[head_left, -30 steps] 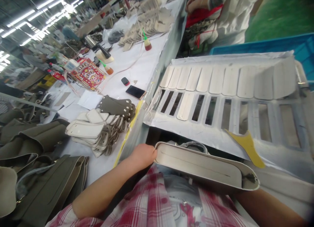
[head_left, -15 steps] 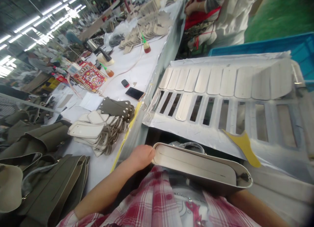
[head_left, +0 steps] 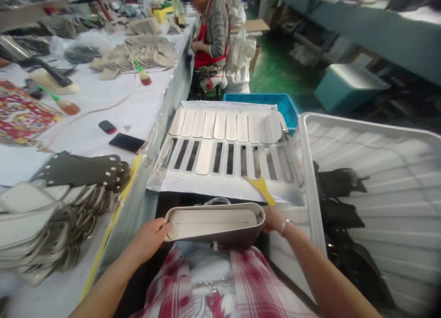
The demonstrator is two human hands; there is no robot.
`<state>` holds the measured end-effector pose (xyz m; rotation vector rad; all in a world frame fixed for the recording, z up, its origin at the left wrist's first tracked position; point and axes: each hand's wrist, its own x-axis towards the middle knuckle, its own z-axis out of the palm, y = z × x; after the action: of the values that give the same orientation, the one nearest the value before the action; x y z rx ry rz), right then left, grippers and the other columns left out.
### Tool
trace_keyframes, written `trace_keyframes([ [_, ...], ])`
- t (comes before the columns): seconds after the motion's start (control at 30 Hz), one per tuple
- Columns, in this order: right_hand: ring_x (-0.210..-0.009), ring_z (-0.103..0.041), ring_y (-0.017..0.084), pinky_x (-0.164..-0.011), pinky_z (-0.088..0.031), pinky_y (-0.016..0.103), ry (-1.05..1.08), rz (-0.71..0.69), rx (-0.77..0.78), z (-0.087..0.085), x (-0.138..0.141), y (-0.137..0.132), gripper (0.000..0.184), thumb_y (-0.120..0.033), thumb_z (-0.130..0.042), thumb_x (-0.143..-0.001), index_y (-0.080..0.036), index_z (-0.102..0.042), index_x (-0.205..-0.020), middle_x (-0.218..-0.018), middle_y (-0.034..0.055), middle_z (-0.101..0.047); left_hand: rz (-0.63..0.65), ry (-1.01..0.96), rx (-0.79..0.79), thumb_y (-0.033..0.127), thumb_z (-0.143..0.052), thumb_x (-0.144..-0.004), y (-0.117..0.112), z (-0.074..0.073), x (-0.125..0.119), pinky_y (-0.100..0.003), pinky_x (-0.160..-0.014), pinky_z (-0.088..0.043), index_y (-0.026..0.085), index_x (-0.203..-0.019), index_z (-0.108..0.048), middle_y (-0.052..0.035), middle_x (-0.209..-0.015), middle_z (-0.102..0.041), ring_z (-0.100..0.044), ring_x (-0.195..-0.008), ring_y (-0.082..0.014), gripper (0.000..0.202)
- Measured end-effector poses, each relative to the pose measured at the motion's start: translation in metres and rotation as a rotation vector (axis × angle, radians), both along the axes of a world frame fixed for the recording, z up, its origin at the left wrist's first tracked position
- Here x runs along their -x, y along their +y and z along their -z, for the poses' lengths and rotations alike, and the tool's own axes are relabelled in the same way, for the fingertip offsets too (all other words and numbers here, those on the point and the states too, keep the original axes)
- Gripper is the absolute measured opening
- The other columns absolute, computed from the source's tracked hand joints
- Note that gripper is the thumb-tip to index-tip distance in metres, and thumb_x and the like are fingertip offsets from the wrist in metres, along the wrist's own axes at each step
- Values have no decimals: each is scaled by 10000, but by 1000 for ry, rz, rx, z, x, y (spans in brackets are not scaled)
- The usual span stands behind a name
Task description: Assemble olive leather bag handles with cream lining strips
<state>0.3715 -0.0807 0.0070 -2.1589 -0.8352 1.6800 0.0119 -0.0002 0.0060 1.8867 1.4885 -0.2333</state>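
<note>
I hold a grey leather bag body bottom-up over my lap, its pale base panel facing me. My left hand grips its left end, fingers curled round the edge. My right hand grips the right end, mostly hidden behind the bag. Just beyond it lies a slotted rack covered in white sheeting, with a row of pale leather strips along the far side and one strip in the near row. A yellow scraper rests on the rack's near edge.
On the left, a white worktable carries stacked leather tabs, a phone and glue bottles. A large white crate with dark pieces stands on the right. A blue bin and a person in a red apron are beyond the rack.
My view has swung right and up, bringing the white crate and my right hand into sight. The bag stays gripped at both ends over my lap.
</note>
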Motion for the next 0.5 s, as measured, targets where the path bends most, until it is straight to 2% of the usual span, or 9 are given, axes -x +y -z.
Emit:
trace_keyframes([
  [0.07,-479,-579,116,-469,-482,227,-71,44,12,-20,-11,0,513,-536,-276,-925,-123,-542,-777,-570,35,-590,60,24,-9,395,-289,-863,2,-3,0,-257,-570,-330,180,-629,-438,-25,-627,-539,-522,-625,-170,351],
  [0.1,-468,-586,129,-447,-476,225,-108,2,2,-30,-11,0,517,-556,-295,-907,-128,-537,-744,-555,51,-600,81,40,-18,383,-285,-865,3,-5,-1,-259,-577,-324,182,-634,-437,-28,-635,-544,-521,-631,-172,342],
  [0.2,-443,-590,153,-398,-460,226,-205,-281,9,-48,2,1,402,-465,-476,-839,-137,-517,-610,-555,83,-629,118,91,-52,353,-282,-869,1,-10,-2,-267,-598,-308,185,-641,-433,-37,-658,-553,-518,-656,-180,322],
  [0.27,-439,-590,153,-381,-450,219,-215,-386,40,-47,15,-3,308,-321,-504,-811,-147,-488,-558,-561,88,-635,123,100,-60,350,-275,-874,0,-11,-3,-270,-607,-304,185,-645,-434,-44,-672,-557,-519,-672,-185,324],
  [0.33,-441,-592,151,-369,-436,211,-212,-369,43,-38,24,-8,245,-229,-471,-801,-157,-470,-567,-575,92,-639,114,88,-64,352,-265,-881,-1,-11,-3,-270,-609,-304,185,-650,-435,-48,-678,-555,-518,-677,-186,331],
  [0.5,-455,-599,141,-371,-426,201,-244,-292,33,-17,31,-18,191,-197,-377,-840,-162,-443,-665,-642,99,-655,122,96,-52,324,-267,-882,5,-11,-5,-273,-605,-299,184,-640,-421,-53,-677,-545,-514,-668,-181,319],
])
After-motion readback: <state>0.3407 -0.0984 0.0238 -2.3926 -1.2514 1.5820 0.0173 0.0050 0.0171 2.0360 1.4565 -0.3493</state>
